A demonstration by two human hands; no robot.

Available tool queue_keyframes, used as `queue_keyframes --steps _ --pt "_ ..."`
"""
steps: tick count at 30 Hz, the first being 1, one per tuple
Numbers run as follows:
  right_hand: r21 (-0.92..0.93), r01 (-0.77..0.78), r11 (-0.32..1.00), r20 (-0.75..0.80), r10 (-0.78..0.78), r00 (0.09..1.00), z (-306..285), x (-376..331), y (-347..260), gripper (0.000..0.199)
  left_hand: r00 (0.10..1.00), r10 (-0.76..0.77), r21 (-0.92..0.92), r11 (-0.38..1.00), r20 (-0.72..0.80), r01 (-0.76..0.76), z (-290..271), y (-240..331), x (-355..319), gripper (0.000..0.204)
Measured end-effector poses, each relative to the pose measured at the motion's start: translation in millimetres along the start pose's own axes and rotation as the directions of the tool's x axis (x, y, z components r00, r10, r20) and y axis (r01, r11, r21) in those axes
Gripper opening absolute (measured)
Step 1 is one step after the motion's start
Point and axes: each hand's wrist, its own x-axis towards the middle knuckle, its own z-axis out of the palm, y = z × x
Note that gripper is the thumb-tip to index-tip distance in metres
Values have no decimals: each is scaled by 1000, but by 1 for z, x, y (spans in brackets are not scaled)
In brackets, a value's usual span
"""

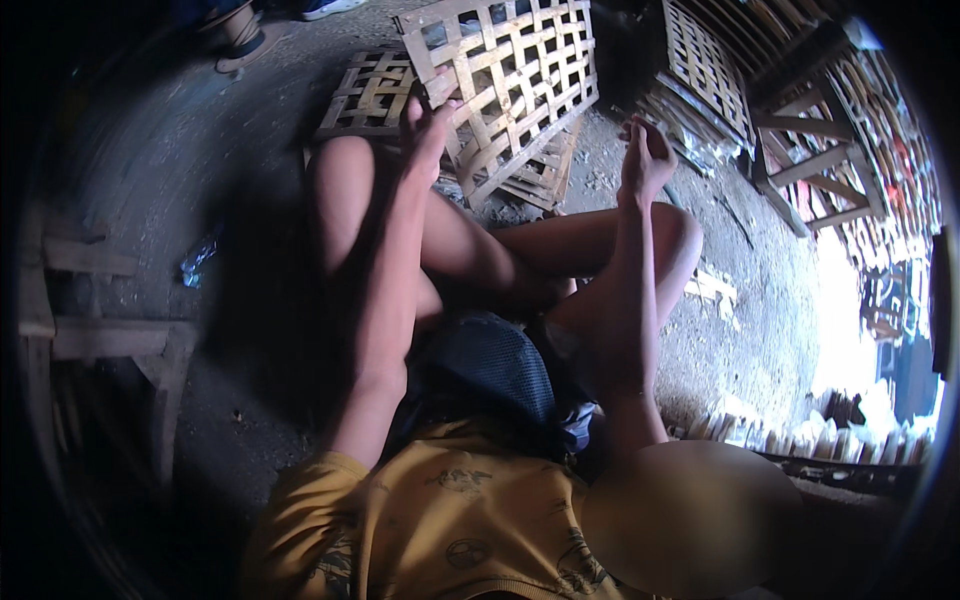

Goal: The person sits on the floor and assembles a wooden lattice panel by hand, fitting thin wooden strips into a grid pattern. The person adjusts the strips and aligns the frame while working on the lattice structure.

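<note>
A woven slatted wood panel point(520, 85) is tilted up in front of my crossed legs. My left hand point(430, 125) is closed on its left edge, with fingers behind the frame strip. Other lattice panels lie beneath and behind it, one of them a darker panel point(372, 92) to the left. Raised in the air right of the panel and apart from it, my right hand point(650, 160) has its fingers curled in toward the thumb. Whatever it may pinch is too small to make out.
A pile of lattice panels point(705, 75) stands at the far right beside a wooden trestle point(815, 150). On the left is a wooden stool point(120, 340). Crumpled clear plastic point(200, 255) lies on the floor. Another person's foot point(250, 45) shows at the far left.
</note>
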Motion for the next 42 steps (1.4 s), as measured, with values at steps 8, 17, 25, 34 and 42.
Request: queue_keyframes --steps 8,17,25,34,42 --pt "-390 62 919 336 79 939 12 36 8 17 996 -49 2 999 69 48 -52 13 36 50" --pt "-653 91 752 400 240 885 34 0 131 21 999 -52 56 997 -2 52 -54 0 53 47" --pt "-504 148 851 438 105 893 56 -24 131 20 998 2 213 977 -70 13 -48 -9 49 39" --pt "-619 76 782 420 248 873 56 -30 137 21 997 62 333 942 -42 -45 -44 -6 42 37" --pt "-610 230 758 454 96 886 66 -34 130 19 991 99 379 924 -95 -56 -47 -10 35 43"
